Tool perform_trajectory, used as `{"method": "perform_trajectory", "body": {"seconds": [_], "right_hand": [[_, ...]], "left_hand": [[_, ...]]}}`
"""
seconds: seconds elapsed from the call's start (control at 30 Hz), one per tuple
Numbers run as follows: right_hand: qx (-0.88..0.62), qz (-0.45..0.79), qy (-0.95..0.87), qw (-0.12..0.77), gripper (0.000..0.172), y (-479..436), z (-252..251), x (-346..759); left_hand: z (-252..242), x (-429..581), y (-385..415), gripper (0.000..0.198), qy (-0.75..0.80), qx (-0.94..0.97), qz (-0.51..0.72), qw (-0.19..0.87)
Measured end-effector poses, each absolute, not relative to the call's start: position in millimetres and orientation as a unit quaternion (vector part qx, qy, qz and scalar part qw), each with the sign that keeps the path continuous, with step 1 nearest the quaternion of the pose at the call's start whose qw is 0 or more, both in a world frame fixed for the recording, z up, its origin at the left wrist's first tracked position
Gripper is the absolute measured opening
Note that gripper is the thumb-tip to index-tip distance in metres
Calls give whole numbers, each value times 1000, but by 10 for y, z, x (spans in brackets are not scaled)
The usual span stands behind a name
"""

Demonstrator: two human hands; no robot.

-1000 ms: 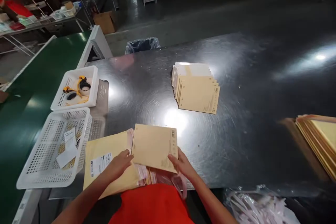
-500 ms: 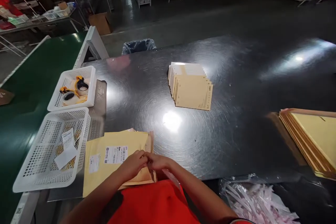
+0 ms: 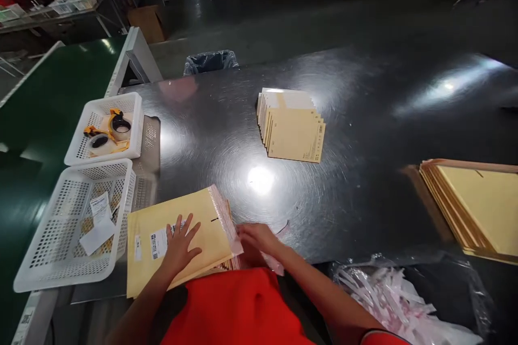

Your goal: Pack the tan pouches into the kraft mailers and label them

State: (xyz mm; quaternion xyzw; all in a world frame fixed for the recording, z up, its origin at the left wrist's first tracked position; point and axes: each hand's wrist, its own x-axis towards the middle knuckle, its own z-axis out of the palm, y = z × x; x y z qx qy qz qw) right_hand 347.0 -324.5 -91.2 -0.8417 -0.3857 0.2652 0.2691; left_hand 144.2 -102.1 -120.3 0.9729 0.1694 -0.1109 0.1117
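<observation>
A yellow bubble mailer (image 3: 194, 207) lies on top of more mailers at the table's near left, its flap edge (image 3: 226, 221) with pale pinkish bubble lining facing right. Spread flat on its face, my left hand (image 3: 181, 248) partly covers the printed shipping label (image 3: 158, 243). My right hand (image 3: 259, 238) is at the flap edge, fingers together. A thin pale peel-off strip (image 3: 272, 263) comes out from under that hand; its grip is partly hidden.
To the left stand a white basket with paper slips (image 3: 24, 275) and a white basket with tape dispensers (image 3: 140, 118), beside a green conveyor (image 3: 81, 75). Flat cartons (image 3: 297, 135) lie mid-table, and stacked mailers (image 3: 481, 205) at right. A bag of discarded strips (image 3: 396, 302) hangs at the near edge.
My hands were together at the mailer's right end. The left has moved left and opened flat on the mailer; the right has moved slightly right. The flap edge with its lining now shows.
</observation>
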Motion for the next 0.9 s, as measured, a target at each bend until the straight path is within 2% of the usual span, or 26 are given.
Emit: {"method": "perform_trajectory", "body": {"seconds": [0.13, 0.2, 0.23, 0.3, 0.4, 0.5, 0.6, 0.77, 0.9], "right_hand": [[-937, 95, -223, 252, 40, -3496, -294, 4317], [-967, -39, -130, 217, 46, -3618, -78, 4549], [-970, -63, -130, 194, 45, -3633, -40, 4566], [-966, -21, -206, 158, 34, -3544, -124, 4412], [-921, 133, -343, 131, 18, -3207, -548, 3937], [-880, 212, -405, 129, 23, -2917, -1014, 3546], [-846, 278, -436, 134, 25, -2812, -1249, 3379], [-819, 307, -460, 153, 24, -2805, -1250, 3194], [-809, 273, -491, 173, 21, -2579, -1309, 3009]], "left_hand": [[-1217, 1428, -983, 67, 153, 976, -111, 104], [-1214, 1432, -979, 66, 151, 977, -114, 95], [-1213, 1435, -980, 66, 149, 978, -116, 90], [-1215, 1442, -982, 66, 146, 979, -114, 81], [-1236, 1437, -981, 65, 141, 981, -108, 78], [-1273, 1417, -977, 63, 141, 982, -96, 79], [-1297, 1401, -979, 63, 142, 982, -91, 82], [-1301, 1410, -986, 68, 151, 978, -107, 93], [-1330, 1417, -1005, 72, 149, 977, -123, 93]]}}
